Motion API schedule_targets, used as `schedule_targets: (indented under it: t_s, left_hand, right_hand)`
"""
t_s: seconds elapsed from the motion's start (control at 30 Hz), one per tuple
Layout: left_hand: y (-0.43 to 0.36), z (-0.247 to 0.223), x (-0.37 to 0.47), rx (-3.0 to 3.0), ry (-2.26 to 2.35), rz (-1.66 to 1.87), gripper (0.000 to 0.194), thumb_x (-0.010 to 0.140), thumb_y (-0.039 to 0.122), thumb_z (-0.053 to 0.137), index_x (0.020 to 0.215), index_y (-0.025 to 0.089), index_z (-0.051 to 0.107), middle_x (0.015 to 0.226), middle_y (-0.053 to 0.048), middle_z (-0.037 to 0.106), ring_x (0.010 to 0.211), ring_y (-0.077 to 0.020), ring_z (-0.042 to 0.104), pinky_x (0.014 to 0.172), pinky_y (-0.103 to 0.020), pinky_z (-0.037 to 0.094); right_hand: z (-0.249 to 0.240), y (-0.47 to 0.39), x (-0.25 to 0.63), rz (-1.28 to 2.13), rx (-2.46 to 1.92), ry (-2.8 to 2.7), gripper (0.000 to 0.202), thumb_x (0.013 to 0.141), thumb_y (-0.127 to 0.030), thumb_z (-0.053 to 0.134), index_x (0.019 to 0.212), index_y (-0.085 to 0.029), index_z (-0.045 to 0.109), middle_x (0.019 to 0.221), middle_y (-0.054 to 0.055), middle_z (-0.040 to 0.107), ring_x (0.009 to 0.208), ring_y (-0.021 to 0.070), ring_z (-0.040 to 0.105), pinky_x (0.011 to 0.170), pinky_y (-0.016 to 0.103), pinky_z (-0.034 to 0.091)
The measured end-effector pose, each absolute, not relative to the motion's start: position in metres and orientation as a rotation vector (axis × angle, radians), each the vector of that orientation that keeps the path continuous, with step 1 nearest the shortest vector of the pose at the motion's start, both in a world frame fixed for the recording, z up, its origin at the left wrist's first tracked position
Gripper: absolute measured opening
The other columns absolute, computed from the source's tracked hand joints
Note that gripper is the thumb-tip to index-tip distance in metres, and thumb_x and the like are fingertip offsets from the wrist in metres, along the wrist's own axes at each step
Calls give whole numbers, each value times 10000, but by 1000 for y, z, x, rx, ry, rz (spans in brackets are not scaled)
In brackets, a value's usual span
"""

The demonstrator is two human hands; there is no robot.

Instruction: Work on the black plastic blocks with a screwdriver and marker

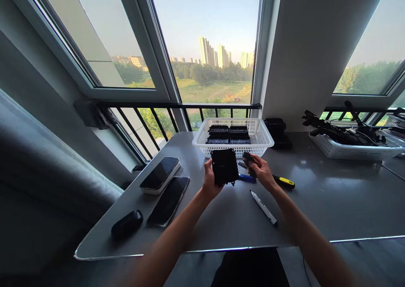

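Observation:
My left hand (211, 181) grips a square black plastic part (224, 166) by its left and lower edge, raised over the table in front of the white basket. Just to its right, my right hand (262, 171) is closed on a small dark object (249, 158), too dark to name. A blue tool (247, 178) lies on the table between the hands, partly hidden. Behind my right hand, a yellow and black handle (285, 182) sticks out to the right. A white marker (263, 207) rests nearer the front edge.
The white basket (232, 151) holds several black parts (228, 134). Black parts (276, 131) are stacked beside it. Another basket (351, 150) with black items and cables stands at the right. Two phones (169, 200) (160, 173) and a black mouse (127, 224) lie left on the grey table (332, 198).

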State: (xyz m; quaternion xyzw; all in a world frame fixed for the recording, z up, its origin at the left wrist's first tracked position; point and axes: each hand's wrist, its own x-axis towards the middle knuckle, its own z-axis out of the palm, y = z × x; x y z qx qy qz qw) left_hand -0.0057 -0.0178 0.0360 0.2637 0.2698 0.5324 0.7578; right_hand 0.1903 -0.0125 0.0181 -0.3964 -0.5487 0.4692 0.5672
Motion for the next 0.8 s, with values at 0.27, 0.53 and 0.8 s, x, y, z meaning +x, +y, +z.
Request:
schedule_targets:
  t_s: [0.27, 0.53, 0.8]
  left_hand:
    - [-30, 32, 10, 614, 565, 1073, 691, 880, 641, 376, 1285, 112, 561, 1030, -143, 729, 937, -281, 691, 860, -417, 542]
    - [-27, 44, 15, 613, 635, 1123, 654, 886, 594, 428, 1321, 118, 534, 1076, -147, 719, 972, -264, 691, 852, -369, 558]
    - [12, 110, 24, 672, 569, 1197, 642, 877, 607, 435, 1297, 138, 564, 1085, -138, 718, 978, -263, 691, 873, -385, 555]
  right_hand:
    - [13, -17, 184, 767, -1094, -1490, 440, 883, -429, 526, 1242, -197, 632, 799, 29, 681, 713, 167, 631, 654, 286, 503]
    - [41, -10, 186, 555, -1074, -1580, 301, 826, -285, 594, 1096, -226, 715, 1049, 66, 717, 927, 221, 665, 770, 344, 540]
    - [115, 44, 193, 538, -968, -1437, 242, 775, -308, 658, 963, -194, 758, 894, 62, 749, 847, 230, 691, 747, 353, 558]
